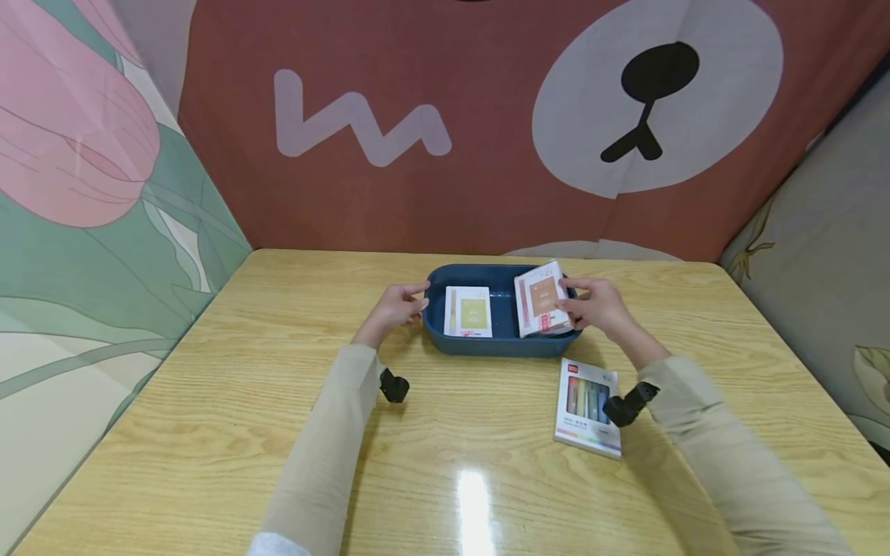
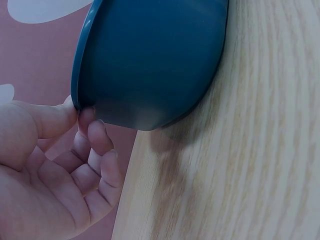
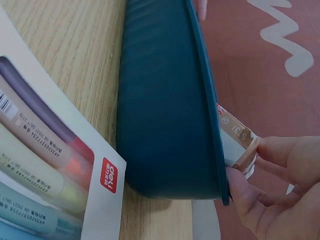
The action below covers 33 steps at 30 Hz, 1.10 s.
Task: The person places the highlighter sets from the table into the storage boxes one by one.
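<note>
A dark blue oblong bin (image 1: 494,347) stands toward the back of the table. My left hand (image 1: 396,306) is at its left end; in the left wrist view, thumb and forefinger pinch the bin's rim (image 2: 76,80). My right hand (image 1: 599,306) grips a small white box with an orange label (image 1: 544,296) by its right side. That box leans at a tilt in the bin's right part, its upper corner above the rim. A second white box with a yellow-green label (image 1: 468,313) lies in the bin's left part.
A white box of highlighters (image 1: 587,409) with a window lies on the wooden table (image 1: 278,432), in front of the bin's right end and partly behind my right wrist camera (image 1: 629,404). Printed cloth walls (image 1: 487,201) enclose the table's back and sides.
</note>
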Tool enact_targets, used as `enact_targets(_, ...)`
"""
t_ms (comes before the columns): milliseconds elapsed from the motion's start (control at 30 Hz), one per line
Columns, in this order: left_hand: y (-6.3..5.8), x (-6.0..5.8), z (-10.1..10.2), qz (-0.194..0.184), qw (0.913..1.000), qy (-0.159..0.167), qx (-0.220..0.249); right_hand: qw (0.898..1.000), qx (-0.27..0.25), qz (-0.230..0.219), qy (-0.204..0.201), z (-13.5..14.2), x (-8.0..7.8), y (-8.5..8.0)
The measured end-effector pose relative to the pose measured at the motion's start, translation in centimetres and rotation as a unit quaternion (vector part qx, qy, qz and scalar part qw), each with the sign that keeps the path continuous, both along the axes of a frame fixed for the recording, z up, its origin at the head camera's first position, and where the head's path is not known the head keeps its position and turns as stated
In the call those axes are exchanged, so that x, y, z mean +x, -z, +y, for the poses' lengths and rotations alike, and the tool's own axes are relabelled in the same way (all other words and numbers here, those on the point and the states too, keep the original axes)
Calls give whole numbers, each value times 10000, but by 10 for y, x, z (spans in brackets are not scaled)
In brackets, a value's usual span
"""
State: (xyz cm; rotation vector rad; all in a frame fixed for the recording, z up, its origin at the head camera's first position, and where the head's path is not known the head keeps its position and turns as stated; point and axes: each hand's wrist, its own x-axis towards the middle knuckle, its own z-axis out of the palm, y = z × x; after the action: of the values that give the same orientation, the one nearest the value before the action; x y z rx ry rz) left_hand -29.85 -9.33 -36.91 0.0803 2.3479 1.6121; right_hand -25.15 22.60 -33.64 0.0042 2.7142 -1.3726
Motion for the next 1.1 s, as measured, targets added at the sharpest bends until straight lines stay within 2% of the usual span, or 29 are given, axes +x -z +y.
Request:
enact_targets(267,0,1,0,11,10000,0,8,9965,758,305,-151,-7,-2,2)
enact_targets(633,1,1,0,66,10000,21,-3,9869,1427,605,-443,-16,-2,4)
enact_targets(1100,-1,2,1,48,10000,-10,60,9794,1786,786,-526,-20,-2,4)
